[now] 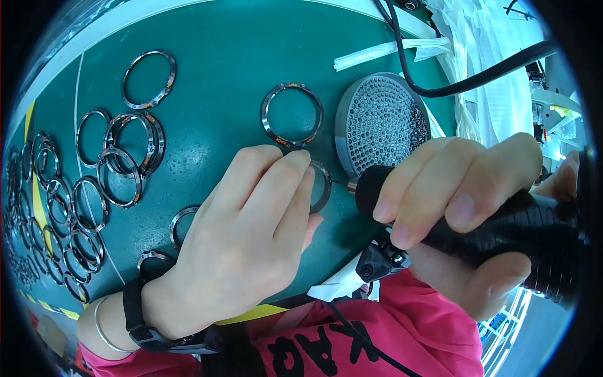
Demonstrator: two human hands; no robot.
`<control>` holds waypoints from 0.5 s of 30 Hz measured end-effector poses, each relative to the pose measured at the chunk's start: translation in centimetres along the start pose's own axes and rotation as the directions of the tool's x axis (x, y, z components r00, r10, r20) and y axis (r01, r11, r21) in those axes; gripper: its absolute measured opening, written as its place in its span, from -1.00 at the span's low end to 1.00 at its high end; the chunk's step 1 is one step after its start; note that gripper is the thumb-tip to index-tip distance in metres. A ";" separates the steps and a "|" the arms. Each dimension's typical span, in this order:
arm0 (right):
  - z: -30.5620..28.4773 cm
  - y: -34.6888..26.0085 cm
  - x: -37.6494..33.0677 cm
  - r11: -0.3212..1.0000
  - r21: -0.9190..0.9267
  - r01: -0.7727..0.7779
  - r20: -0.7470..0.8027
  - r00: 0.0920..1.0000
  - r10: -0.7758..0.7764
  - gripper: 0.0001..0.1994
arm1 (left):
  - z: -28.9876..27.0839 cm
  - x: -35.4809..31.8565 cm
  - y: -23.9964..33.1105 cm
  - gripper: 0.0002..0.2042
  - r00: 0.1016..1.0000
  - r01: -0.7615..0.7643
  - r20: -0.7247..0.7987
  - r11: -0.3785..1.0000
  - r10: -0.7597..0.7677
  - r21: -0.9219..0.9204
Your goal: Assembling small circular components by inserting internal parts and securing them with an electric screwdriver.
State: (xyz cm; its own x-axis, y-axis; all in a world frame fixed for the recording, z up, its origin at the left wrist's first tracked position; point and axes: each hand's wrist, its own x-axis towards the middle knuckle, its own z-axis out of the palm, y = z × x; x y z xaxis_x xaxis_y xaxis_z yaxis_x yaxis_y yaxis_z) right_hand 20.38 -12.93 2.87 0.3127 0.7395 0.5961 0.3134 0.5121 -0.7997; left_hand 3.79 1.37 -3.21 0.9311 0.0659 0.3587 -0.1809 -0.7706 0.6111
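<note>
My left hand (242,229) is closed on a thin metal ring (324,196), like a watch bezel, pinching it upright at the fingertips; the fingers hide most of it. My right hand (433,179) wraps round a thick black electric screwdriver (534,232). Its slim bit (340,183) points left at the ring's edge; whether they touch, I cannot tell. Just beyond my left fingertips another dark ring with orange marks (266,119) lies flat. A round grey tray (343,141) full of tiny screws stands beyond the screwdriver's tip.
Many similar rings (138,188) lie spread over the left of the green mat (213,81), some overlapping. A black cable (480,78) arches across the far right. White plastic strips and sheeting (468,94) lie behind the tray. Below the screwdriver is a small black clamp-like device (374,261).
</note>
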 end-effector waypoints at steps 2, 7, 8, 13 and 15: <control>-0.2 -0.1 0.2 1.000 0.009 0.001 -0.006 1.000 -0.001 -0.44 | -0.1 0.1 0.2 -0.51 1.000 0.004 -0.002 1.000 -0.004 -0.006; -1.5 0.0 0.0 0.999 -0.035 0.035 -0.055 0.998 -0.037 -0.47 | -0.9 1.1 -0.5 -0.58 0.997 0.061 -0.049 0.996 -0.058 0.063; -2.1 0.0 -0.4 0.992 -0.103 0.067 -0.096 0.992 -0.076 -0.48 | -1.0 1.2 -1.0 -0.58 0.997 0.064 -0.051 0.996 -0.061 0.067; 0.6 0.6 0.5 0.990 -0.140 0.009 -0.231 0.972 -0.042 -0.50 | -1.2 1.9 -2.5 -0.61 0.988 0.102 -0.123 0.993 -0.093 0.063; 0.7 0.9 0.5 0.990 -0.143 0.003 -0.190 0.981 -0.030 -0.45 | -1.3 2.0 -2.3 -0.60 0.985 0.113 -0.133 0.993 -0.107 0.041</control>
State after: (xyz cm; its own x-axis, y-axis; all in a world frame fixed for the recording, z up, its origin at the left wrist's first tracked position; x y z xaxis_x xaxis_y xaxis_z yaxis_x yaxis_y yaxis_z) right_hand 20.23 -11.83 2.42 0.4674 0.6274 0.6228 0.4396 0.4462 -0.7795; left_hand 5.64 4.11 -2.97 0.8945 0.2320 0.3823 -0.0609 -0.7838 0.6181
